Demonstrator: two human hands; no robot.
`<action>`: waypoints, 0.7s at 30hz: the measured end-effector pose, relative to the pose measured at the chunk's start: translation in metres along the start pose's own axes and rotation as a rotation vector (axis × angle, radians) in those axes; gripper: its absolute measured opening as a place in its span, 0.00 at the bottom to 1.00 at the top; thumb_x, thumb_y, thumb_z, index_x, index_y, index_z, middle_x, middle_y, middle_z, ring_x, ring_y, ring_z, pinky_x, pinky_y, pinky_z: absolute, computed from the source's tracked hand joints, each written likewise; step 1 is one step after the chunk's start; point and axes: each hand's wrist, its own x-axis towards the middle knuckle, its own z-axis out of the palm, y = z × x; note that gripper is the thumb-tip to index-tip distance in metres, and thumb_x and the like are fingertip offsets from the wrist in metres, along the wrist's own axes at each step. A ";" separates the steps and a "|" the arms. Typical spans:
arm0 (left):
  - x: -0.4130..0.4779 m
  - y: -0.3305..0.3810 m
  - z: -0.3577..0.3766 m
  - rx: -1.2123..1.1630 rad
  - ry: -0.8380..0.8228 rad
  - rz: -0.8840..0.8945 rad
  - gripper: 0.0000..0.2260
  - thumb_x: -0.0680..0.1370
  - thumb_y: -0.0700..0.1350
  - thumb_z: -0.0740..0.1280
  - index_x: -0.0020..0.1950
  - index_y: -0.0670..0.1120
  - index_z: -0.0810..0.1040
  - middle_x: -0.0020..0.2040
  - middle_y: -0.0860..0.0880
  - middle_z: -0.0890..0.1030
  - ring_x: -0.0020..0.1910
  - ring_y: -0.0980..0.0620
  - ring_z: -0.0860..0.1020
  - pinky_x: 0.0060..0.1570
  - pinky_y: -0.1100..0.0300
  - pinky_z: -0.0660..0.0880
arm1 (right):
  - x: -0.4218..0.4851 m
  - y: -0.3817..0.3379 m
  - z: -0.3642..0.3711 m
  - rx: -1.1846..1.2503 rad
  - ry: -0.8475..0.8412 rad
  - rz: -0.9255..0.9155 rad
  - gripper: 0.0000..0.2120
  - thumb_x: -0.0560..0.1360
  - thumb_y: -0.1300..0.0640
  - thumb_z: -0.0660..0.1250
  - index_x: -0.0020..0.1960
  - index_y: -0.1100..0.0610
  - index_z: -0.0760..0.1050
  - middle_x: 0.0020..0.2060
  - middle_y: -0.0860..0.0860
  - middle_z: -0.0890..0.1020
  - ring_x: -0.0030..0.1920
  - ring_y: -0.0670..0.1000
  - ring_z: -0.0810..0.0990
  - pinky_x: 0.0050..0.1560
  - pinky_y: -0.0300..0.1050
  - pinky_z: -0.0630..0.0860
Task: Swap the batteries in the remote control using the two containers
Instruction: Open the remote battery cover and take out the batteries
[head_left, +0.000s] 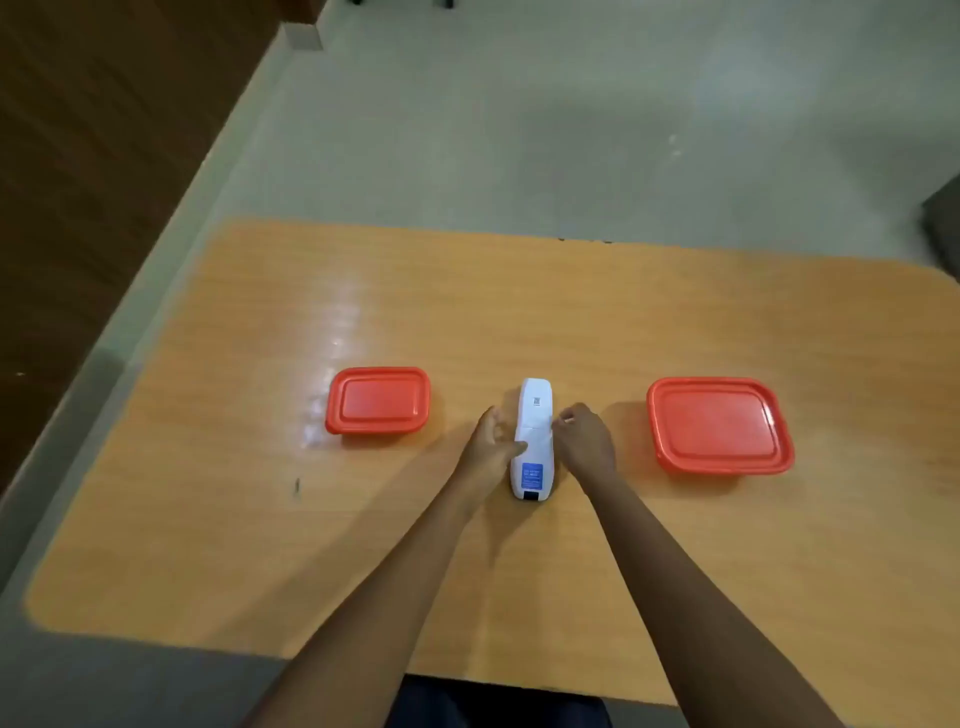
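On the glossy orange wooden table (519, 322), with rounded corners and window glare near its left half, a white remote control (534, 436) lies back-up at the centre, a blue label near its close end. Both hands flank it: the left hand (491, 449) cups its left side, thumb resting across the casing, while the right hand (584, 441) touches its right edge with fingers curled together. Two closed red-lidded containers sit apart, the smaller container (377, 399) left, the larger container (719, 425) right. Pale grey floor (519, 114) surrounds the table; dark wood panelling (93, 156) fills the left.
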 end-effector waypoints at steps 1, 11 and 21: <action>0.007 -0.006 0.005 -0.001 -0.004 0.043 0.30 0.77 0.37 0.63 0.76 0.46 0.55 0.74 0.47 0.64 0.72 0.50 0.64 0.64 0.60 0.65 | 0.003 0.002 0.009 0.038 0.045 -0.017 0.14 0.78 0.56 0.55 0.58 0.63 0.72 0.56 0.59 0.78 0.51 0.57 0.76 0.44 0.45 0.67; 0.025 -0.067 0.021 -0.126 0.016 0.436 0.32 0.76 0.34 0.64 0.75 0.51 0.55 0.67 0.52 0.69 0.63 0.57 0.72 0.58 0.63 0.74 | 0.008 0.031 0.043 0.891 -0.104 -0.085 0.12 0.75 0.52 0.66 0.46 0.62 0.72 0.40 0.61 0.76 0.41 0.55 0.76 0.42 0.49 0.73; -0.029 -0.105 0.029 -0.387 0.081 0.526 0.23 0.77 0.33 0.60 0.72 0.45 0.65 0.62 0.52 0.76 0.56 0.55 0.77 0.58 0.58 0.74 | -0.052 0.090 0.063 1.097 -0.324 -0.373 0.09 0.78 0.57 0.61 0.55 0.60 0.73 0.45 0.55 0.82 0.41 0.51 0.82 0.43 0.47 0.81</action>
